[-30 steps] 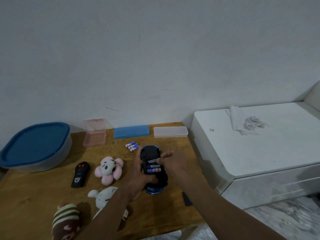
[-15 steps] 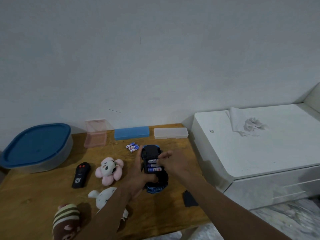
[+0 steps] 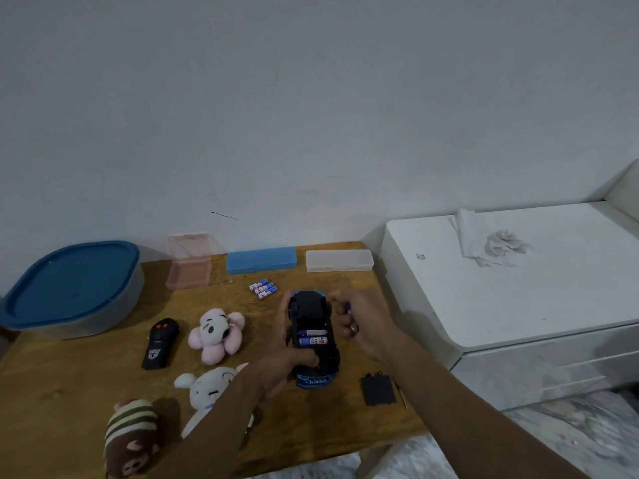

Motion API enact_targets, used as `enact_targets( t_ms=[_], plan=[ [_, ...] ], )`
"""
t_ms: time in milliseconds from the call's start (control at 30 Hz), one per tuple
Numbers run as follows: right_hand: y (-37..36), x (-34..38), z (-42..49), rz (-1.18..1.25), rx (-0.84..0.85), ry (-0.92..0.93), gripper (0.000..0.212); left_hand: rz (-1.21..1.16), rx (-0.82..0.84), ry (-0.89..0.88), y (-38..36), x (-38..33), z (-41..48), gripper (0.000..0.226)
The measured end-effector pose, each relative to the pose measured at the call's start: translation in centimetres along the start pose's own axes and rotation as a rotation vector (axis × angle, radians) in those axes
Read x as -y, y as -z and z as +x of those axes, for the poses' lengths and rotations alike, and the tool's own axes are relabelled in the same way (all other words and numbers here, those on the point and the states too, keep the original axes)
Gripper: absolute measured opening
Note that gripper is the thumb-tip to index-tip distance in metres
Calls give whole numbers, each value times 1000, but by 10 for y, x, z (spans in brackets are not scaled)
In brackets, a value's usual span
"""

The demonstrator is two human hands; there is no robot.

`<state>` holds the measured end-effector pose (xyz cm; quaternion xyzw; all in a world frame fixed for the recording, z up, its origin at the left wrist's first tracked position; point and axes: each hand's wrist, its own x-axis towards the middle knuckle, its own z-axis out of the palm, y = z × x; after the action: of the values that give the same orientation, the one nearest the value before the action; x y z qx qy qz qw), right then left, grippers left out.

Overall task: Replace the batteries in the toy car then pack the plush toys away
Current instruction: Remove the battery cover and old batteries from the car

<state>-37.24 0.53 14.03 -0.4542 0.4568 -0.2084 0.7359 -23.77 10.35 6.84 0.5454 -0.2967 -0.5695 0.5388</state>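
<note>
Now upturned toy car (image 3: 313, 335) in left hand (image 3: 287, 361), right hand (image 3: 363, 323) beside

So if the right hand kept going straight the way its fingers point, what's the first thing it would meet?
Probably the toy car: the right hand points left toward its upturned underside, close beside it. Depth is hard to judge, so it might pass just above.

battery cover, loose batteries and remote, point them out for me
battery cover (image 3: 377, 390), head view, middle of the flat black panel.
loose batteries (image 3: 263, 289), head view, the middle one of the three.
remote (image 3: 159, 344), head view, centre of its black body.
</note>
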Motion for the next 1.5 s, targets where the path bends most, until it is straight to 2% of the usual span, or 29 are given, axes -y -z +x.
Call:
enact_targets(
  t_ms=[67, 167, 267, 367, 533, 633, 900, 1067, 1200, 1267, 1400, 1500],
  plan=[
    [1, 0, -3, -321, -6, 75, 11, -13, 25, 16, -2, -2, -2, 120],
    [2, -5, -2, -938, 96, 402, 10, -13, 58, 43, -2, -5, -5, 119],
    [4, -8, 0, -1266, 265, 544, 17, -6, 111, 73, -2, -8, -8, 119],
    [4, -7, 2, -1429, 324, 634, 21, -5, 144, 102, -1, -11, -11, 115],
    [2, -2, 1, -1512, 413, 717, 27, -6, 193, 152, 2, -14, -12, 114],
    [3, -2, 2, -1566, 449, 754, 22, 2, 214, 152, 2, -12, -13, 113],
    [9, -5, 5, -1473, 478, 788, 6, -9, 228, 145, -5, -8, -11, 115],
    [13, -9, 1, -1372, 447, 780, 25, 5, 244, 136, -10, -5, -10, 115],
    [19, -18, 1, -1247, 370, 730, 20, 5, 219, 152, -9, -5, -12, 113],
    [21, -22, 0, -1102, 294, 654, 16, 11, 221, 144, -7, -9, -12, 113],
    [21, -20, 1, -681, 16, 472, 12, 15, 195, 118, -6, -15, -11, 114],
    [14, -16, 1, -215, 20, 248, 18, -16, 177, 106, -7, -11, -9, 115]
  ],
)
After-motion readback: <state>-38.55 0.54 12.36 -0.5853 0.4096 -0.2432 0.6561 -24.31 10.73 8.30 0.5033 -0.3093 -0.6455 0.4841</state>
